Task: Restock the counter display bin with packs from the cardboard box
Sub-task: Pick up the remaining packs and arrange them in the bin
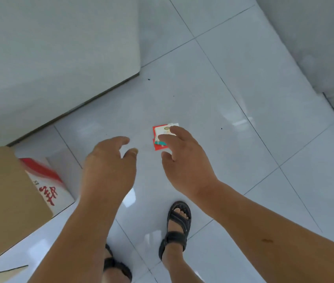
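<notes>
Pack (160, 131) lies flat on the floor (243, 99) below the right hand (184, 160), grip spread and empty, left hand (108, 166) open too; I'd pinch across both edges, since it likely slides on tile

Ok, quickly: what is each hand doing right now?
Left hand: open, holds nothing.
Right hand: open, fingers spread over the pack; contact cannot be told.

Bare forearms (92, 231), black multi-strap sandals (177, 227), small dark mark (267, 240) on right forearm
</notes>
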{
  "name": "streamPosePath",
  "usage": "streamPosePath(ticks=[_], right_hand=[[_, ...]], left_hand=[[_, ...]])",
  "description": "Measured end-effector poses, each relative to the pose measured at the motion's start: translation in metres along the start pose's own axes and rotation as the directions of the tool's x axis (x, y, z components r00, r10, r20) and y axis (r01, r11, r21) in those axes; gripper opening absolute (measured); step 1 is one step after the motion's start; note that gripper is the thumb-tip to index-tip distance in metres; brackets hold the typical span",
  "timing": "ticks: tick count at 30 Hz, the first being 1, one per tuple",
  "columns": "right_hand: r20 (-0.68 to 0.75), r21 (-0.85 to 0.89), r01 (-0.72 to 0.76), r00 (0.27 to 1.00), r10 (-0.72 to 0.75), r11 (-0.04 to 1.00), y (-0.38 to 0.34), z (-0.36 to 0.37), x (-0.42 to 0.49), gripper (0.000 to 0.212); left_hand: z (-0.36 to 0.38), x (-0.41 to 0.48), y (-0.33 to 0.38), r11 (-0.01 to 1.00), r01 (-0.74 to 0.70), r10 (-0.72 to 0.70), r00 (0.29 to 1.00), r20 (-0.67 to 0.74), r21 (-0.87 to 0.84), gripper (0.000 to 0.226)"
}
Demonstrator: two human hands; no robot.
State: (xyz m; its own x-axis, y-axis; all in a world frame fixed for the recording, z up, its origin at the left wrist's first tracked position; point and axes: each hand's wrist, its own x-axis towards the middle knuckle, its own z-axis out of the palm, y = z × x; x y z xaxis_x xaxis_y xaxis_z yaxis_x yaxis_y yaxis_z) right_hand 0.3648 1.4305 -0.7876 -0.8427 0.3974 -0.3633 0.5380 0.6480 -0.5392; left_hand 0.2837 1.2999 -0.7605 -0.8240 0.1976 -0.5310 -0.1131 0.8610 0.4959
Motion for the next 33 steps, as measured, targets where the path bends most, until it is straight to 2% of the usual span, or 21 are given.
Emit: streamPosePath(ticks=[6,12,17,22,28,33], right_hand=[[-0.038,0.041,-0.007,0.999,0.008,0.999,0.015,-0.007,0.01,0.04],[-0.091,0.058,-0.06,0.994,0.066,0.996,0.013,0.0,0.025,0.039],[-0.069,-0.007,-0.08,0.994,0.079,0.997,0.018,0.014,0.037,0.038],[0.052,-0.246,-0.043,0.997,0.057,0.968,0.063,0.064,0.074,0.047],[0.251,-0.572,0.162,0.968,-0.017,0.804,0.139,0.14,0.148,0.088],[0.341,-0.645,0.237,0.94,-0.003,0.726,0.174,0.174,0.181,0.101]], left_hand=[[0.035,0.01,0.029,1.0,-0.024,0.023,1.0,0.018,0.015,0.036],[0.046,0.026,0.025,0.997,-0.075,0.072,0.993,0.088,0.033,0.035],[0.051,0.038,0.012,0.997,-0.066,0.06,0.99,0.127,0.042,0.037],[0.076,0.063,-0.011,0.999,-0.044,0.044,0.989,0.142,-0.003,0.035],[0.122,0.113,-0.04,0.999,-0.049,0.051,0.988,0.144,-0.019,0.034],[0.143,0.145,-0.054,0.999,-0.034,0.034,0.99,0.14,-0.002,0.034]])
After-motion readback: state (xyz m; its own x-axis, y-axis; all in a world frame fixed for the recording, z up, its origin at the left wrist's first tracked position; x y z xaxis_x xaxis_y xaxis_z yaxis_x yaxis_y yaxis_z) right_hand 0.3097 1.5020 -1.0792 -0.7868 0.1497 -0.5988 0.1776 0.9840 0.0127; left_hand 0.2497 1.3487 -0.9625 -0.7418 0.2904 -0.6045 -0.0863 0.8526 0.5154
